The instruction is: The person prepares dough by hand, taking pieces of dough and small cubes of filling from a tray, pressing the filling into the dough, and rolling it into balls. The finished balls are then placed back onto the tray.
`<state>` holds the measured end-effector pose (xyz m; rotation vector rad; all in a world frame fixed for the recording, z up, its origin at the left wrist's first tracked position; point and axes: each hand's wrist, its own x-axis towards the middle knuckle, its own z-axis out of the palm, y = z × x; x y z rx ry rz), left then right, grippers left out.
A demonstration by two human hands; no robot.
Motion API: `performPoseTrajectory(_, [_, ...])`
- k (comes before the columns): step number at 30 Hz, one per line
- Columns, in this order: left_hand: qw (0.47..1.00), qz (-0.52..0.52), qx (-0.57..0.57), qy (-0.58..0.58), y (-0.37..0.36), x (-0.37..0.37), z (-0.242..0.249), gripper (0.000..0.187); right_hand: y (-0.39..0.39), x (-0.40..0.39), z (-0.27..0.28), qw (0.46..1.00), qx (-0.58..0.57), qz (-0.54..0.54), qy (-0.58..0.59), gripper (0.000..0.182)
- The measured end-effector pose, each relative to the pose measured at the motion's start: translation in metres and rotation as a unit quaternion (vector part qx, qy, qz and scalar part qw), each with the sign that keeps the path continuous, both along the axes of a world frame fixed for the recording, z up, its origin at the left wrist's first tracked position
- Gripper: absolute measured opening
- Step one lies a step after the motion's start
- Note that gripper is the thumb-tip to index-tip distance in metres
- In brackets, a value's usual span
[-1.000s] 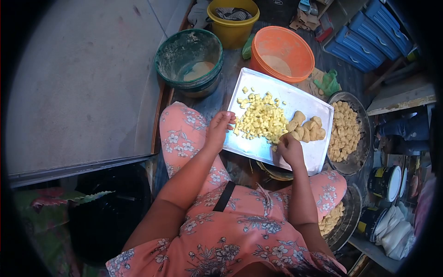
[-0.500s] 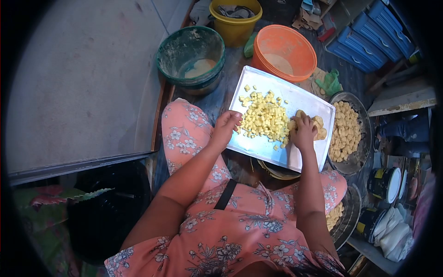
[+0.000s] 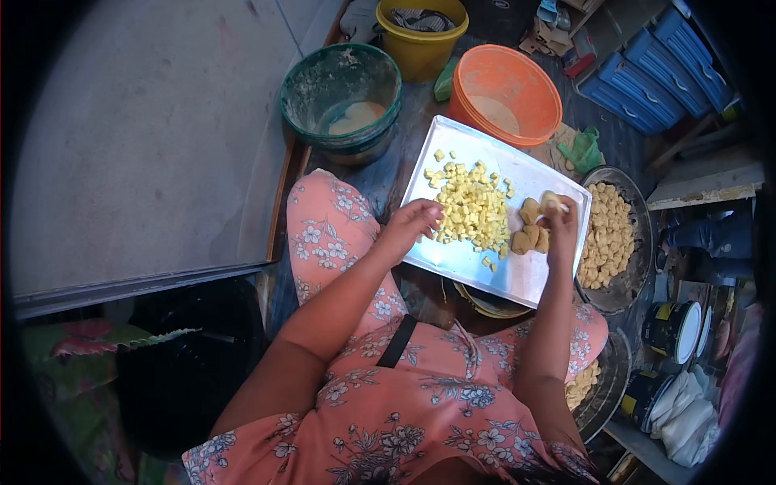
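- One metal tray, flat, shiny and rectangular with a low rim, lies tilted in front of the person and carries yellow cubes and dough lumps.
- Two dark round pans: the first pan, just right of the tray, is heaped with small tan dough pieces, too many to count; the second pan, nearer the person than the tray and to its right, holds more of them, partly hidden by the knee.
- Three buckets stand beyond the tray: a green bucket to its far left, crusted inside, with pale residue at the bottom; an orange bucket just past its far edge, with a pale layer inside; a yellow bucket farther off, with striped cloth in it.
- The right hand, over the tray's right part, has its fingers closed on one pale, rounded lump.
- The left hand, at the tray's left edge, has half-curled fingers beside the cubes; whether they grip anything, I cannot tell.
- About four dough lumps, smooth and uneven, sit clustered on the tray's right half.
- Dozens of yellow cubes spread across its middle.
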<state>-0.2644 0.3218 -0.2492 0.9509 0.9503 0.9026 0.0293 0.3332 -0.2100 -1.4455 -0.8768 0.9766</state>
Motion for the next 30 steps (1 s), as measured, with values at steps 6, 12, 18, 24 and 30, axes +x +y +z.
performPoseTrajectory(6, [0.975, -0.108, -0.106, -0.163, -0.012, 0.011, 0.021, 0.037, -0.027, -0.090, 0.014, 0.933, -0.042, 0.325, -0.148, 0.029])
performPoseTrajectory(12, [0.991, 0.023, -0.098, -0.087, -0.004, -0.003, 0.009, 0.027, -0.035, -0.056, -0.002, 0.880, -0.109, 0.255, -0.386, 0.025])
performPoseTrajectory(18, [0.969, 0.005, -0.139, -0.205, -0.004, -0.011, 0.004, 0.037, -0.072, -0.063, -0.028, 0.778, -0.139, 0.272, -0.549, 0.021])
performPoseTrajectory(24, [0.950, 0.005, -0.125, -0.287, -0.009, -0.015, 0.006, 0.041, -0.069, -0.066, -0.041, 0.814, -0.101, 0.285, -0.496, 0.017])
performPoseTrajectory(30, [0.967, 0.047, -0.090, -0.234, -0.013, -0.014, 0.009, 0.032, -0.065, -0.068, -0.031, 0.770, -0.037, 0.300, -0.562, 0.017])
